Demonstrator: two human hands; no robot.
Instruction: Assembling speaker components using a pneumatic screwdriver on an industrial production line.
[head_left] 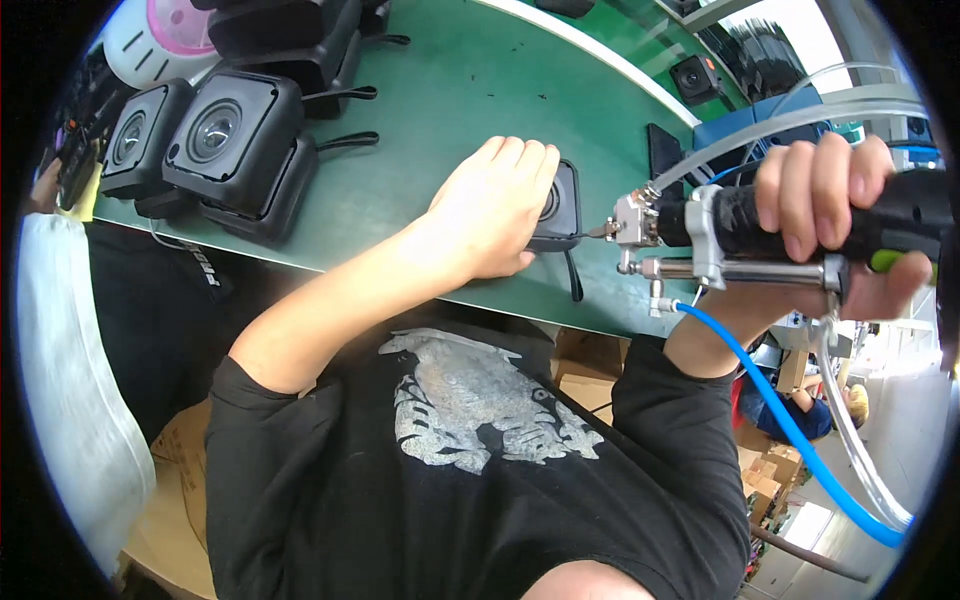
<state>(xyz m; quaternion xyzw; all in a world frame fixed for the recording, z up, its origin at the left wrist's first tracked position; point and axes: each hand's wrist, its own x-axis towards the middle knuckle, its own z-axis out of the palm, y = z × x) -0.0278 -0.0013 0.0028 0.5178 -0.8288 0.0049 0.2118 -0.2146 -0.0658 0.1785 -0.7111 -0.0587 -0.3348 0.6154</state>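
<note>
1. Left hand (490,210): fingers together, clamped over one black square unit (568,195) on the green table (440,85).
2. Right hand (825,195): fingers wrapped around one black driver (738,226), tip beside the unit.
3. Leftward, stacked units (225,130): three straps (348,140).

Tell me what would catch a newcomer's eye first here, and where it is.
First, at the right, the bulky black power tool gripped in the right hand, trailing a bright blue hose. Next, near the centre, the left hand over a boxy black unit. Then the similar black units with round centres, piled at the left of the green table.
</note>
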